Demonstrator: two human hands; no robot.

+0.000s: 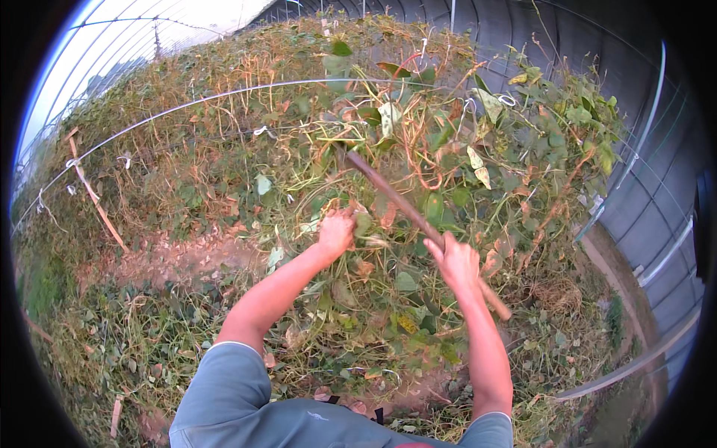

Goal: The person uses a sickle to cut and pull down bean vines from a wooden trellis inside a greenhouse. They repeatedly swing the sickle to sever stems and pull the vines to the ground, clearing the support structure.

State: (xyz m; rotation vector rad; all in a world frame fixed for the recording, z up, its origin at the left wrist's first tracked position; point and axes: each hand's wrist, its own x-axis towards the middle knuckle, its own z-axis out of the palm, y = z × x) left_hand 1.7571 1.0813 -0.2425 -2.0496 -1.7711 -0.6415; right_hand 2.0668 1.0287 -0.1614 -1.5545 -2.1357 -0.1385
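My right hand (458, 262) is wrapped around the lower part of a long wooden tool handle (395, 196). The handle slants up and to the left. Its far end, with a dark head (340, 150), reaches into tangled climbing vines (313, 162), so the head's shape is hard to make out. To the left of the handle, my left hand (338, 229) is closed on vine stems and leaves at about chest height. Yellowed and green leaves (434, 207) hang around both hands, and foliage hides my left fingertips.
A support wire (241, 89) with white ties crosses the vines ahead. A wooden stake (98, 196) leans at the left. Grey sheeting (655, 224) and metal poles (644, 129) border the right side. Cut or fallen vines (145, 336) and dry leaves (190, 257) cover the ground.
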